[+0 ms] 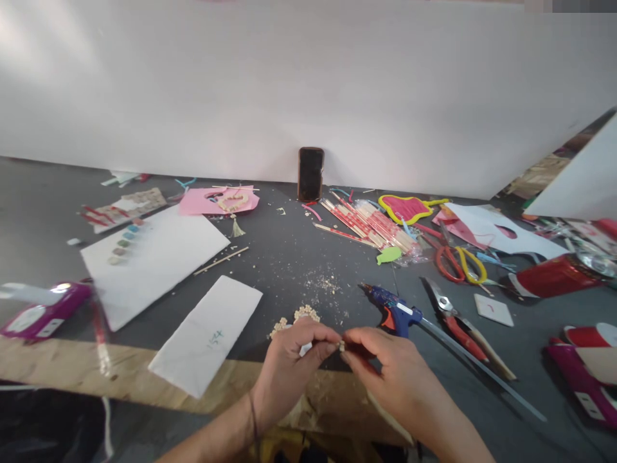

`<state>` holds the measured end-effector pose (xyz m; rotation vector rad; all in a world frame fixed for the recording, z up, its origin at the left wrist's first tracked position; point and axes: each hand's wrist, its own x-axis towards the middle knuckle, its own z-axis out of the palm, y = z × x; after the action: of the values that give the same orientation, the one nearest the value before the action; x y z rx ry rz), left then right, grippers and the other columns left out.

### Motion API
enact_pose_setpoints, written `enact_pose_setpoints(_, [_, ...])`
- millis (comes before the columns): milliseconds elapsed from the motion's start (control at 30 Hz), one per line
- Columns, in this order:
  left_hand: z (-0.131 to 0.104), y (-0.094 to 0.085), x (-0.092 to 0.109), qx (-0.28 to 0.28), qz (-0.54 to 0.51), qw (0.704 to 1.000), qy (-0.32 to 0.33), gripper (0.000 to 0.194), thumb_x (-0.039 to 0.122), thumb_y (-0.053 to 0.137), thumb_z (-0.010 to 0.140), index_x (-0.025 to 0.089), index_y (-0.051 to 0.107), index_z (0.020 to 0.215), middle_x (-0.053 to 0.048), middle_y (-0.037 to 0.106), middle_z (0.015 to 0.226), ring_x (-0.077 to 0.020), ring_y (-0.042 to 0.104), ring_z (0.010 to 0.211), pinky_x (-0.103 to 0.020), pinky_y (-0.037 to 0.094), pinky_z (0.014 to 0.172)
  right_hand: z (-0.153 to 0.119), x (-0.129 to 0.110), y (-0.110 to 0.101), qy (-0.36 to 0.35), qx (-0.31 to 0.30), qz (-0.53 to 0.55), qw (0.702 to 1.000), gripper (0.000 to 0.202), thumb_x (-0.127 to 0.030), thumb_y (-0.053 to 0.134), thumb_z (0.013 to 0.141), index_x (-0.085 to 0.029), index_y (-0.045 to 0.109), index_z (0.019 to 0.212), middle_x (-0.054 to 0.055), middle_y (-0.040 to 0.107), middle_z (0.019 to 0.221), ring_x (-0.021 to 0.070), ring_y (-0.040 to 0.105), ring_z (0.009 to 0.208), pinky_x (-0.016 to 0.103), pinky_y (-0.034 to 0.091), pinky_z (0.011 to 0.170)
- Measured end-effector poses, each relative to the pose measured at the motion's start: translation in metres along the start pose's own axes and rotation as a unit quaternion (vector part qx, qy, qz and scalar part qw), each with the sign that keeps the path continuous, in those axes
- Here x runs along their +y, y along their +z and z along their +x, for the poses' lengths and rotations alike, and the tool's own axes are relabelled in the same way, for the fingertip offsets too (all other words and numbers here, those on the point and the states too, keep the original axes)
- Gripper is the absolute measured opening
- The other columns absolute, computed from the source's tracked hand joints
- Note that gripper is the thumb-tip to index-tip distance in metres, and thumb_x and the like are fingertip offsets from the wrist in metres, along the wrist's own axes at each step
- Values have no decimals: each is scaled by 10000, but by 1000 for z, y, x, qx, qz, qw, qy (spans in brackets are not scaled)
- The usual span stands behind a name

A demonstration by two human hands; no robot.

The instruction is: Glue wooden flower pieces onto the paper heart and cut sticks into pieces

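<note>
Currently, left hand: is pinching a small pale piece, thumb and forefinger nearly meeting, left of the blue glue gun.
Small pale piece: is sitting between both hands' fingertips, in front and left of the glue gun.
Right hand: is pinching the same piece, thumb and forefinger almost together, just in front of the glue gun.
Purple device: is lying far left of the glue gun.
Folded paper: is lying left of the glue gun, showing handwriting.
Bead cluster: is resting left of the glue gun; the left hand is hiding part of it.
Phone: is standing upright behind and left of the glue gun.
Patterned sticks: are lying in a pile behind the glue gun.
Pliers: are lying just right of the glue gun.
Red can: is lying on its side, well right of the glue gun.
</note>
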<state>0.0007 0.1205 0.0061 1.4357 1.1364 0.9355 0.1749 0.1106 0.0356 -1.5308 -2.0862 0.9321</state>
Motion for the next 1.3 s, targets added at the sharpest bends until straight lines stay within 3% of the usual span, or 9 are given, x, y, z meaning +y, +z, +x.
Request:
enact_pose_setpoints(333, [0, 0, -2, 2, 36, 995, 88, 144, 167, 599, 807, 224, 727, 777, -39, 701, 740, -170, 595, 731, -256, 444, 685, -1, -1, 6, 23, 33, 81, 996, 155, -246, 538, 828, -246, 639, 945, -7, 696, 904, 134, 635, 805, 225, 468, 731])
enact_pose_setpoints(467, [0, 1, -3, 11, 34, 991, 128, 148, 139, 580, 813, 200, 713, 790, -31, 694, 729, -152, 585, 707, -242, 441, 665, -2, 0, 9, 52, 43, 125, 990, 110, -243, 558, 811, -233, 626, 897, -32, 687, 825, 110, 625, 747, 191, 465, 688])
enact_pose_setpoints(733, [-2, -1, 1, 14, 71, 996, 55, 86, 118, 613, 764, 166, 669, 720, -3, 612, 651, -121, 552, 629, -205, 413, 594, -5, 0, 11, 59, 42, 161, 984, 89, -263, 558, 814, -236, 637, 844, -44, 662, 746, 100, 589, 675, 175, 447, 623])
enact_pose_setpoints(1000, [1, -1, 0, 2, 38, 993, 111, 114, 112, 599, 773, 160, 669, 697, -28, 647, 666, -143, 569, 674, -230, 429, 646, -10, 2, 18, 60, 70, 183, 979, 99, -272, 560, 815, -230, 639, 857, -37, 649, 721, 98, 578, 635, 167, 446, 568])
enact_pose_setpoints(1067, [0, -2, 1, -1, 34, 995, 95, 104, 133, 597, 779, 163, 675, 718, -29, 646, 678, -144, 565, 683, -232, 425, 651, -11, 3, 20, 54, 85, 183, 978, 88, -267, 562, 814, -233, 636, 849, -37, 649, 729, 97, 587, 646, 164, 453, 581])
enact_pose_setpoints(1200, [-3, -4, 1, -11, 15, 1000, -2, 113, 217, 577, 807, 168, 675, 779, -31, 634, 738, -144, 557, 703, -234, 408, 656, -16, 6, 20, 39, 119, 155, 980, 85, -266, 564, 823, -249, 621, 883, -41, 654, 756, 87, 597, 640, 153, 456, 570])
enact_pose_setpoints(1300, [-3, -5, 2, -54, -31, 996, -60, 179, 309, 587, 807, 155, 678, 793, -33, 625, 724, -144, 539, 695, -234, 395, 642, -17, 5, 16, -7, 127, 121, 984, 97, -245, 553, 835, -265, 604, 915, -43, 663, 824, 81, 614, 703, 145, 462, 618])
